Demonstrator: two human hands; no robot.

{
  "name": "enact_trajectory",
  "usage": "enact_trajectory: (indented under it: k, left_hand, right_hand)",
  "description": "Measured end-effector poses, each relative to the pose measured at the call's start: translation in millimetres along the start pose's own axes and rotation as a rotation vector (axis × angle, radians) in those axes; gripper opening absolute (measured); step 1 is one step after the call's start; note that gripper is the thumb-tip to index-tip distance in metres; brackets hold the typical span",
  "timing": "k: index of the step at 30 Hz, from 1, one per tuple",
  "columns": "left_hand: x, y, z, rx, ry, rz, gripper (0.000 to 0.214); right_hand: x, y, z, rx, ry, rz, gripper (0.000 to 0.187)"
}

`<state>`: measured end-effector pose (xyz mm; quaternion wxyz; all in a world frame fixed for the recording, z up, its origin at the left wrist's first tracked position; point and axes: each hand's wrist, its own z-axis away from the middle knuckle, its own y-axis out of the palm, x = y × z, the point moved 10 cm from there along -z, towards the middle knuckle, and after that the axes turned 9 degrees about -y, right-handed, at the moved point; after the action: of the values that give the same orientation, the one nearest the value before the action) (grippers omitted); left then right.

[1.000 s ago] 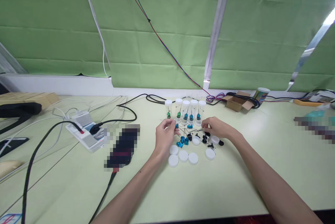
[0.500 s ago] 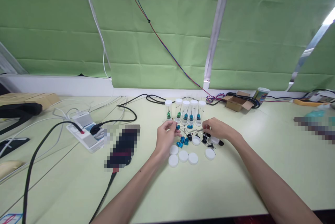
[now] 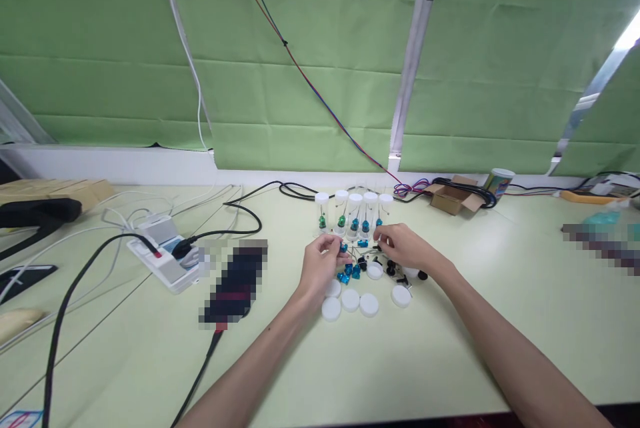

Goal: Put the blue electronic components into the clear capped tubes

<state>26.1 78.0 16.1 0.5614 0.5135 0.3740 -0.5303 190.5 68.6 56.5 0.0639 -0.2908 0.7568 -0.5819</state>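
Observation:
My left hand (image 3: 320,263) is closed in a pinch on a small blue capacitor (image 3: 343,248) with thin wire legs. My right hand (image 3: 403,246) is curled with its fingertips pinched just above the loose pile; what it holds is too small to make out. Between the hands lie several blue capacitors (image 3: 349,273) and black capacitors (image 3: 391,267). Behind them stands a row of clear vials (image 3: 355,213) with white tops, each holding a green or blue part. Several white round caps (image 3: 351,299) lie in front of the pile.
A white power strip (image 3: 163,256) with black cables sits to the left, beside a blurred dark object (image 3: 235,283). A small open cardboard box (image 3: 453,196) and a printed cup (image 3: 497,182) stand at the back right. Green blinds hang behind the table.
My right hand has moved left toward the vials and my left hand. The left hand has shifted slightly right, still pinching the blue capacitor.

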Motion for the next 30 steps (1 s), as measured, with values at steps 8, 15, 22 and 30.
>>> enact_trajectory:
  k: [8, 15, 22, 30]
  left_hand:
    - [3, 1.9, -3, 0.033, 0.025, 0.040, 0.010]
    - [3, 2.5, -4, 0.060, 0.067, 0.036, 0.022]
    - [1, 3.8, -6, 0.087, 0.127, -0.030, 0.029]
    - [-13, 7.5, 3, 0.065, 0.229, -0.153, 0.019]
  right_hand:
    - [41, -6, -5, -0.220, -0.057, -0.225, 0.017]
    - [42, -3, -5, -0.277, -0.010, -0.271, 0.014]
    - [36, -2, -3, -0.296, 0.107, -0.307, 0.011]
    - [28, 5, -2, -0.309, 0.157, -0.332, 0.010]
